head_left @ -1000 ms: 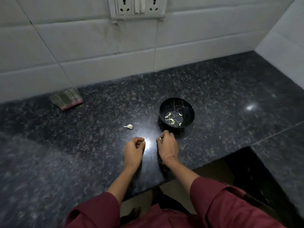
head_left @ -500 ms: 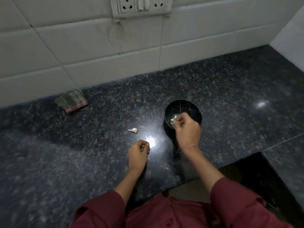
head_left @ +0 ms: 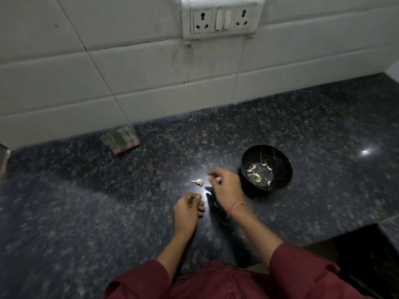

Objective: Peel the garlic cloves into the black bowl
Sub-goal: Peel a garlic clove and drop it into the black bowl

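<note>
The black bowl (head_left: pixel 285 177) stands on the dark granite counter right of centre, with several peeled garlic cloves (head_left: pixel 257 175) lying in it. One unpeeled garlic clove (head_left: pixel 199 181) lies on the counter to the left of the bowl. My right hand (head_left: pixel 225 187) hovers between that clove and the bowl. Its fingers are bent, with thumb and forefinger a little apart just right of the clove, not touching it and holding nothing I can see. My left hand (head_left: pixel 187 209) rests on the counter nearer me, curled into a loose fist. Nothing shows inside it.
A folded striped cloth (head_left: pixel 121 140) lies at the back left against the tiled wall. A socket and switch panel (head_left: pixel 222 17) is on the wall above. The counter's front edge (head_left: pixel 323 240) steps back at the lower right.
My right hand has left the bowl and swung left toward the loose clove. The bowl's inside is in view again. My left hand has stayed put.
</note>
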